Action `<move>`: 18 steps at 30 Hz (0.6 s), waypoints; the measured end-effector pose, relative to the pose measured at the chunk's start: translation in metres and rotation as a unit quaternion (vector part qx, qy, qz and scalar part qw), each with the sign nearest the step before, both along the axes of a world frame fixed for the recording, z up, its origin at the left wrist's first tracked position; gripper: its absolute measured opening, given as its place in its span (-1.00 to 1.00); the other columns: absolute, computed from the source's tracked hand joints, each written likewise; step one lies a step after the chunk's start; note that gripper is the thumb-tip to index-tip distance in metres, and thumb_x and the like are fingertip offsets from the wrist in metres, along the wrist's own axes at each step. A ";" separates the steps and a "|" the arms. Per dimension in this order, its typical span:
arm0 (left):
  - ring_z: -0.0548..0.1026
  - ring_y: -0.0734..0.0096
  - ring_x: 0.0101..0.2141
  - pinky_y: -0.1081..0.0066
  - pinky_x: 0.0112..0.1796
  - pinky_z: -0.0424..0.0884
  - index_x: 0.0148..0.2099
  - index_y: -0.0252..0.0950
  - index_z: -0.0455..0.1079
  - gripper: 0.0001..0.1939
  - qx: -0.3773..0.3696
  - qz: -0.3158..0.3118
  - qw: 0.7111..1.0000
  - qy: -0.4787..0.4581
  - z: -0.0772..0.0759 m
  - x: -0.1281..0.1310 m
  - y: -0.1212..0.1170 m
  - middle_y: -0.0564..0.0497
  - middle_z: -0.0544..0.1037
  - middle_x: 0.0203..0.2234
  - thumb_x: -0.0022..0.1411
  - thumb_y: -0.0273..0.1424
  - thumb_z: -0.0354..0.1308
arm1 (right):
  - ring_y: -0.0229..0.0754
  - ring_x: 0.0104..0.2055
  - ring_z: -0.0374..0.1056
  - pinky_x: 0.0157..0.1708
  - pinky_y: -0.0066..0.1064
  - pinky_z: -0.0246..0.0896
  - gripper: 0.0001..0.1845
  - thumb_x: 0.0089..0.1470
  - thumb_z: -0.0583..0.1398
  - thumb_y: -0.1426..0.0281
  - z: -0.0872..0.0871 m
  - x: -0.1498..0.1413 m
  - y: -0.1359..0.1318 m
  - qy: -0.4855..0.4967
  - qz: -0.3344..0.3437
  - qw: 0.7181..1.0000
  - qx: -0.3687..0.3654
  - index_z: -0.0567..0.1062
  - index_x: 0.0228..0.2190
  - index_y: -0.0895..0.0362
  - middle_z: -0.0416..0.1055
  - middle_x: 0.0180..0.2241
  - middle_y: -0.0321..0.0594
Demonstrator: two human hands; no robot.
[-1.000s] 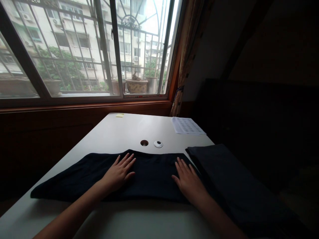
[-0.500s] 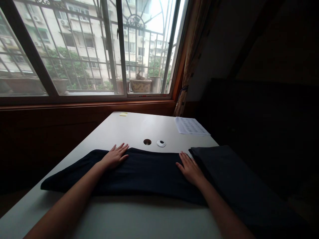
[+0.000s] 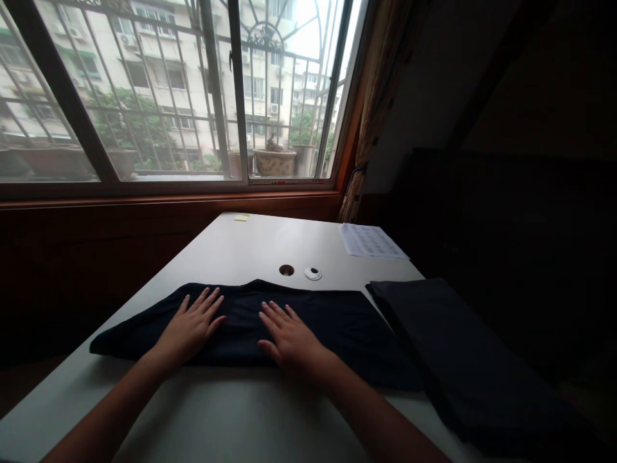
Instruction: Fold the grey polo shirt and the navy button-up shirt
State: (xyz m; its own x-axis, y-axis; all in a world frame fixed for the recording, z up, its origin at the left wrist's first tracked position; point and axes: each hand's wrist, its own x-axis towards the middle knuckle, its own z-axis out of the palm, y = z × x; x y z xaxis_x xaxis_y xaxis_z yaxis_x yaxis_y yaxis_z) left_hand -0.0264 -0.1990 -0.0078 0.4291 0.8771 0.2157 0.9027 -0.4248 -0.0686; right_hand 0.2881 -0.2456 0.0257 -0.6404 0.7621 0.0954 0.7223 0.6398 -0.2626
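Observation:
A dark navy folded garment point(image 3: 332, 321), perhaps trousers, lies lengthwise across the white table point(image 3: 231, 411). My left hand point(image 3: 193, 321) rests flat on its left part, fingers spread and palm down. Near the middle of the cloth lies my right hand point(image 3: 289, 334), also palm down with the fingers stretched out. Neither hand grips anything. To the right is a second dark folded cloth point(image 3: 463, 347), apart from both hands and close beside the garment's right end.
Behind the garment are a round hole point(image 3: 286, 270) in the tabletop and a white round cover point(image 3: 313, 274). Printed sheets point(image 3: 371, 240) lie at the back right, a yellow note point(image 3: 241, 217) at the back left. A barred window point(image 3: 193, 96) and a curtain point(image 3: 359, 173) stand beyond.
My right hand has slid left from the garment's right part to its middle. My left hand has shifted left and nearer to me. Both stay flat on the cloth.

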 end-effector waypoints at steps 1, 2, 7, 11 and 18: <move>-0.08 0.00 0.39 -0.21 0.27 -0.05 0.43 -0.18 0.04 -0.39 -0.017 0.023 1.000 0.002 -0.006 -0.008 -0.001 -0.06 0.02 0.40 0.47 -0.05 -0.25 | -0.01 0.46 -0.27 0.39 0.01 -0.32 -0.28 0.35 -0.11 -0.03 -0.003 -0.006 -0.003 -0.001 0.012 1.000 -0.017 0.06 0.36 0.07 -0.20 0.43 -0.16; -0.08 0.01 0.39 -0.20 0.27 -0.04 0.44 -0.20 0.00 -0.38 -0.035 0.043 0.998 0.002 -0.011 -0.015 0.000 -0.07 -0.01 0.41 0.47 -0.05 -0.26 | -0.01 0.46 -0.28 0.39 0.03 -0.34 -0.30 0.35 -0.11 -0.04 -0.007 -0.007 -0.006 -0.003 0.018 0.999 -0.031 0.08 0.36 0.02 -0.20 0.43 -0.20; -0.16 0.09 0.41 -0.12 0.29 -0.08 0.46 -0.21 -0.13 -0.34 -0.078 0.073 0.994 0.002 -0.014 -0.033 0.018 -0.03 -0.11 0.43 0.46 -0.04 -0.27 | -0.02 0.47 -0.33 0.39 0.04 -0.41 -0.32 0.33 -0.08 -0.07 -0.020 0.043 -0.024 -0.029 -0.007 0.997 -0.071 0.03 0.36 -0.13 -0.27 0.44 -0.27; -0.18 0.09 0.41 -0.09 0.30 -0.11 0.46 -0.21 -0.16 -0.33 -0.086 0.066 0.994 -0.004 -0.009 -0.036 0.027 -0.04 -0.12 0.43 0.45 -0.03 -0.27 | -0.03 0.47 -0.30 0.39 0.03 -0.36 -0.32 0.33 -0.07 -0.05 -0.025 0.112 -0.045 -0.050 -0.085 0.993 -0.065 -0.01 0.36 -0.13 -0.27 0.44 -0.26; -0.19 0.09 0.41 -0.08 0.31 -0.14 0.47 -0.19 -0.19 -0.31 -0.099 0.062 0.993 -0.013 -0.013 -0.042 0.031 -0.01 -0.17 0.43 0.44 0.00 -0.28 | -0.03 0.45 -0.19 0.37 0.06 -0.19 -0.33 0.36 -0.10 0.05 -0.058 0.214 -0.091 -0.050 -0.261 0.964 -0.016 0.01 0.38 0.02 -0.16 0.43 -0.16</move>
State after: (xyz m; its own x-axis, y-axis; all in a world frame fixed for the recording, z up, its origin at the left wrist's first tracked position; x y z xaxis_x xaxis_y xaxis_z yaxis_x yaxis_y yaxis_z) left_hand -0.0682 -0.1678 -0.0206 0.3112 0.9494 0.0433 0.9495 -0.3126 0.0283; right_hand 0.5021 -0.3362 -0.0327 -0.1743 0.9844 0.0237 0.9663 0.1756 -0.1884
